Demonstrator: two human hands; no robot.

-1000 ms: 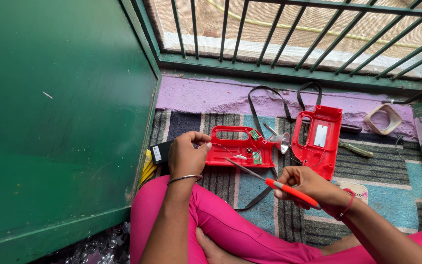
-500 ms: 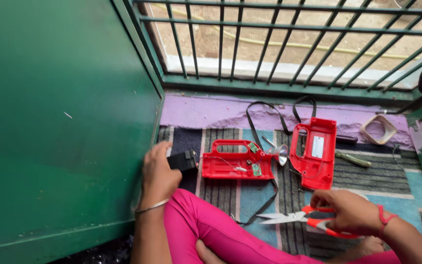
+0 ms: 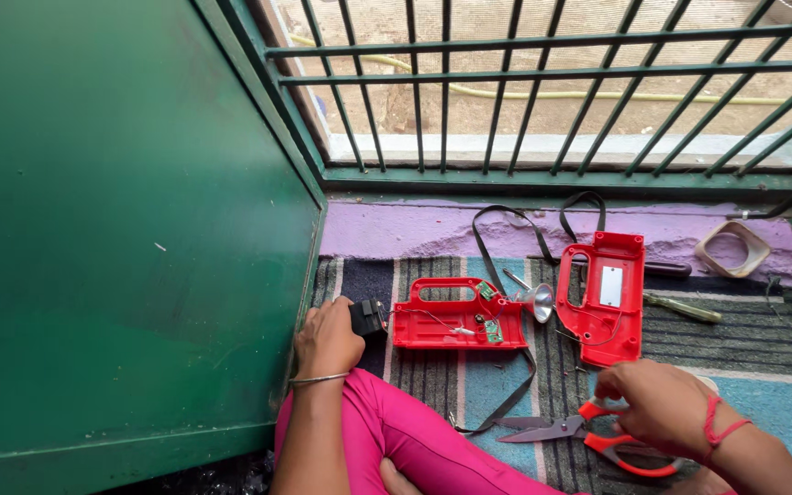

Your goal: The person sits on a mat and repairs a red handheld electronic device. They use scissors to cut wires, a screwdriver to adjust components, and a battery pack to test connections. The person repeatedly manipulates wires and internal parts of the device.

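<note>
Head view, now: the person sits on a striped rug [image 3: 433, 385] on the floor, pink-clad legs folded, beside a green door [image 3: 121, 229] and facing a barred green grille [image 3: 543, 82].

The left hand [image 3: 327, 339] has left the red shell, where it rested a second ago, and moved out to its own left side; it is now closed around a small black block [image 3: 368, 318] that looks like a battery, thin wires running from it into the open red casing half [image 3: 456, 316] just to the right of that hand. Small green circuit boards sit inside that half.

The right hand [image 3: 666, 408] has dropped from mid-air to the rug. Its fingers are curled around the orange handles of the scissors [image 3: 579, 431], whose blades are nearly shut and point back toward the left hand, lying flat rather than raised as they were before.

Just beyond the right hand lies the second red casing half [image 3: 611, 298], with a silver reflector cone [image 3: 540, 301] between the two halves and a black strap [image 3: 506, 247] looping behind them. A screwdriver [image 3: 685, 308] and a beige frame [image 3: 733, 247] lie farther off, well beyond the right hand.

As I read it, the shift means attention has gone from the shell to the wired black block, with the scissors held ready but idle.
</note>
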